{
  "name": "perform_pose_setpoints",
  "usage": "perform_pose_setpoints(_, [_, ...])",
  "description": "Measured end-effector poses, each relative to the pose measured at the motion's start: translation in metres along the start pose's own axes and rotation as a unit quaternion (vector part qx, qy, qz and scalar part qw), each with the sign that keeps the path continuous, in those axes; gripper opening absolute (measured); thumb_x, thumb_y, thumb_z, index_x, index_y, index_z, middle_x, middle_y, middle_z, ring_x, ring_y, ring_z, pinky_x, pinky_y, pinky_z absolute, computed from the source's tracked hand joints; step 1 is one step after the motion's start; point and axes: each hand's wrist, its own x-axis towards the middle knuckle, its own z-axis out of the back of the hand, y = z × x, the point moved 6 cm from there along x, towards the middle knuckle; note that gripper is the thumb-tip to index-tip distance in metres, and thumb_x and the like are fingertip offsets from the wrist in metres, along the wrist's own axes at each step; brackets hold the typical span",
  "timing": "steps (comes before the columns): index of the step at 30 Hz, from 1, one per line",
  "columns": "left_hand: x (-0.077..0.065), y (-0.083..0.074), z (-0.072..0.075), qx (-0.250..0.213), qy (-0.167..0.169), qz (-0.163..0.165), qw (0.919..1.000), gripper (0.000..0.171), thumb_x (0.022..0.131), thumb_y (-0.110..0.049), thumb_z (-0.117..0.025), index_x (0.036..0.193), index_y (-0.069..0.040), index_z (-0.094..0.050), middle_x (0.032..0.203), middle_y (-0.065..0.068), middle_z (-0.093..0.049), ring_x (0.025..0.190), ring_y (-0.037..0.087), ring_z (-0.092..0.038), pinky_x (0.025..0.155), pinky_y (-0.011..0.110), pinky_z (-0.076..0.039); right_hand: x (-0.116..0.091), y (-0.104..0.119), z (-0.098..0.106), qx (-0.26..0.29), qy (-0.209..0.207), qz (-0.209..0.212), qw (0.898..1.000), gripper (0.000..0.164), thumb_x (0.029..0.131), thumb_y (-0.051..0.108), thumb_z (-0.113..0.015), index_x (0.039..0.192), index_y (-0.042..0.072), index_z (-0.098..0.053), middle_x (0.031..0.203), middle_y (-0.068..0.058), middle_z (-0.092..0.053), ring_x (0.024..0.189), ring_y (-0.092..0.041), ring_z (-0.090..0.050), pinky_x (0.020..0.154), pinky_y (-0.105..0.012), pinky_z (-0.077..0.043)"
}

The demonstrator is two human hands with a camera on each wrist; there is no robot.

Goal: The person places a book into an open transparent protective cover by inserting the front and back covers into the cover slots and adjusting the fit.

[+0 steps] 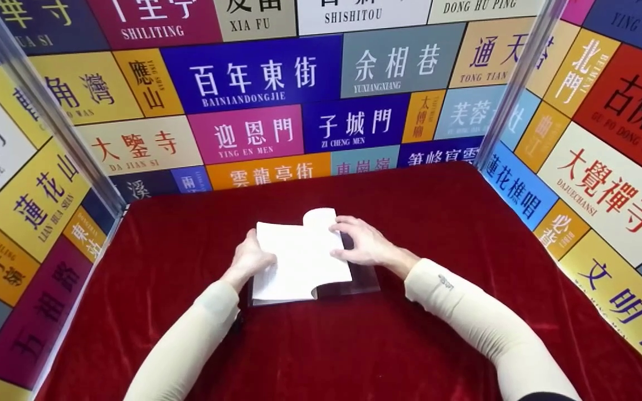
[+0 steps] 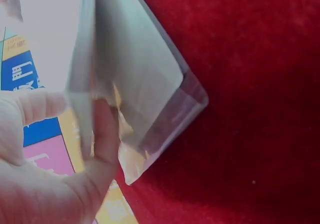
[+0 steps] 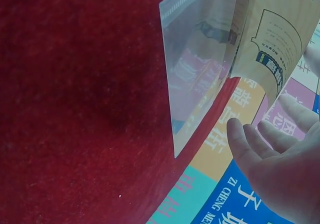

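Observation:
A notebook [image 1: 298, 259] lies open with blank white pages on the red cloth. One part of it curls up at the top right. My left hand [image 1: 249, 259] grips its left edge, thumb on the page; in the left wrist view a finger reaches behind the lifted notebook leaves [image 2: 82, 49]. My right hand [image 1: 365, 242] holds the right edge with fingertips and thumb, while its other fingers hang free of it. The right wrist view shows a tan printed cover [image 3: 272, 39] bent upward. Beside it lies a clear plastic sleeve [image 3: 195, 69], also seen under the right side from above.
A red velvet cloth [image 1: 321, 351] covers the table. Around it stand panels [image 1: 251, 72] of coloured signs with Chinese lettering, joined by metal posts [image 1: 516, 89] at the back corners.

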Motion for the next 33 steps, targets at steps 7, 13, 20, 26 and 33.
perform_pose_setpoints(7, [-0.005, -0.012, -0.004, 0.084, -0.014, -0.020, 0.9962, 0.100, 0.090, -0.027, -0.074, 0.172, 0.006, -0.030, 0.162, 0.035, -0.054, 0.147, 0.051, -0.059, 0.127, 0.059, -0.049, 0.004, 0.002, -0.004, 0.000, 0.002, 0.004, 1.000, 0.067, 0.099, 0.045, -0.074, 0.156, 0.011, -0.064, 0.172, -0.020, -0.052, 0.160, -0.043, -0.050, 0.129, -0.067, -0.045])
perform_pose_setpoints(13, [-0.010, -0.020, -0.012, 0.143, -0.010, -0.037, 0.9890, 0.090, 0.093, -0.036, -0.072, 0.168, 0.004, -0.041, 0.160, 0.035, -0.055, 0.145, 0.053, -0.061, 0.119, 0.063, -0.054, 0.003, 0.002, -0.008, -0.006, 0.011, -0.003, 1.000, 0.071, 0.100, 0.049, -0.070, 0.160, 0.013, -0.061, 0.174, -0.017, -0.051, 0.163, -0.040, -0.047, 0.130, -0.068, -0.043])
perform_pose_setpoints(20, [-0.015, -0.044, -0.028, 0.124, -0.005, -0.152, 0.9805, 0.085, 0.101, -0.041, -0.069, 0.166, 0.006, -0.044, 0.172, 0.035, -0.045, 0.161, 0.053, -0.047, 0.131, 0.065, -0.045, 0.004, 0.002, -0.012, -0.016, 0.017, 0.001, 1.000, 0.072, 0.102, 0.048, -0.070, 0.162, 0.010, -0.058, 0.172, -0.019, -0.053, 0.164, -0.043, -0.046, 0.137, -0.069, -0.033])
perform_pose_setpoints(26, [-0.023, -0.065, -0.045, 0.074, 0.039, -0.243, 0.9663, 0.087, 0.101, -0.047, -0.068, 0.168, 0.004, -0.043, 0.180, 0.033, -0.034, 0.169, 0.050, -0.035, 0.138, 0.063, -0.035, 0.004, 0.001, -0.014, -0.023, 0.019, 0.000, 1.000, 0.074, 0.103, 0.048, -0.071, 0.163, 0.008, -0.056, 0.171, -0.021, -0.055, 0.164, -0.042, -0.047, 0.139, -0.068, -0.029])
perform_pose_setpoints(33, [-0.029, -0.075, -0.062, 0.101, 0.082, -0.285, 0.9496, 0.096, 0.104, -0.057, -0.064, 0.173, 0.003, -0.035, 0.184, 0.030, -0.025, 0.173, 0.053, -0.024, 0.140, 0.065, -0.029, 0.004, 0.004, -0.014, -0.015, 0.016, 0.011, 1.000, 0.075, 0.102, 0.045, -0.071, 0.162, 0.005, -0.056, 0.168, -0.022, -0.057, 0.162, -0.041, -0.050, 0.139, -0.065, -0.031])
